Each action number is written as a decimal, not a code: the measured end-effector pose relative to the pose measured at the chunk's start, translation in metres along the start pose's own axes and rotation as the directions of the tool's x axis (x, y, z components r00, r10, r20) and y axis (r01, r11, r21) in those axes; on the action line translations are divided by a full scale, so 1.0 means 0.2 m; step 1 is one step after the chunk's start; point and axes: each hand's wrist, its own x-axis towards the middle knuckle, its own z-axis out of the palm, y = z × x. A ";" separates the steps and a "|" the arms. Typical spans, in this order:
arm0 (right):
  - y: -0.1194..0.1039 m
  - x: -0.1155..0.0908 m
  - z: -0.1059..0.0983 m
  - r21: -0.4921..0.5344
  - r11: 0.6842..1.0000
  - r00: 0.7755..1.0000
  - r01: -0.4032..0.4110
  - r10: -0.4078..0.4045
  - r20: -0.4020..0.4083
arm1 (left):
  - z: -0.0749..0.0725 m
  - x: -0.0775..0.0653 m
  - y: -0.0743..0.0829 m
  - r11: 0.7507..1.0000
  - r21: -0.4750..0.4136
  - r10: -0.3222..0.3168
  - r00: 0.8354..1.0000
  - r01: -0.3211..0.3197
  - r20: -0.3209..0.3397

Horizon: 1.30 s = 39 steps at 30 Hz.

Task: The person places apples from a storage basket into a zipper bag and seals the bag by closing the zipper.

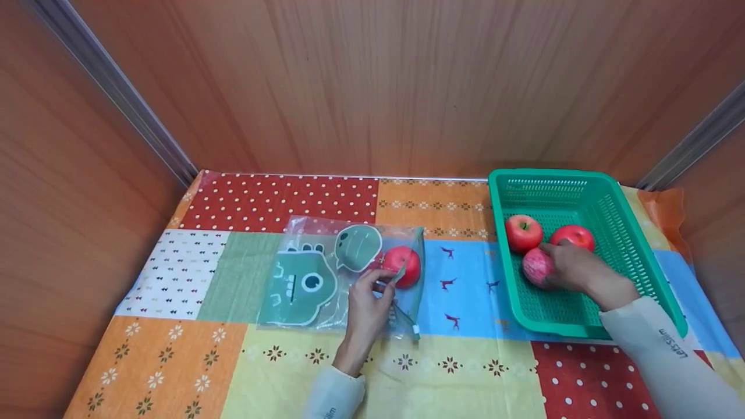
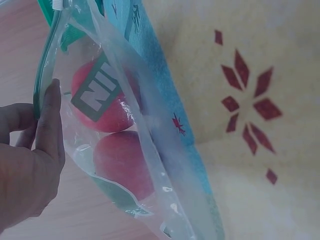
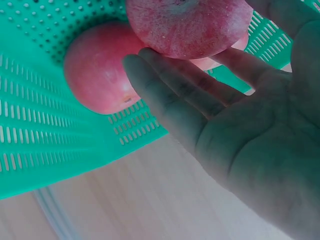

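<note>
My left hand [image 1: 369,302] pinches the green slider edge of a clear zip bag [image 1: 343,314] printed with green cartoon monsters. Inside the bag are two red apples; one apple [image 1: 407,265] shows near the mouth, and the left wrist view has a second apple [image 2: 122,162] right beside it. Over in the green basket [image 1: 497,233], my right hand [image 1: 573,265] holds a streaky pinkish apple [image 1: 536,267], thumb on one side and fingers on the other. Two more red apples lie against it: one with its stem up [image 1: 524,233] and another [image 1: 573,235] partly behind the hand.
A patchwork-print cloth [image 1: 174,355] covers the table under the bag and basket. Wooden panels [image 1: 349,87] rise at the back and both sides. An orange flap of material [image 1: 669,218] lies right of the basket. The bag's white slider [image 1: 415,329] sits at its near corner.
</note>
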 end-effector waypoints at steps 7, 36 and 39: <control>-0.01 -0.01 -0.01 -0.007 1.000 1.000 0.005 -0.005 0.016 | 0.00 0.00 0.00 1.000 0.000 -0.021 1.000 0.021 0.018; -0.06 0.02 -0.01 -0.075 0.997 0.990 -0.037 0.047 0.136 | -0.01 -0.01 -0.01 0.998 0.046 -0.032 0.999 0.031 0.012; -0.07 0.02 -0.02 -0.087 0.996 0.993 -0.016 0.026 0.112 | 0.00 -0.01 -0.02 0.999 0.042 -0.030 0.999 0.030 0.011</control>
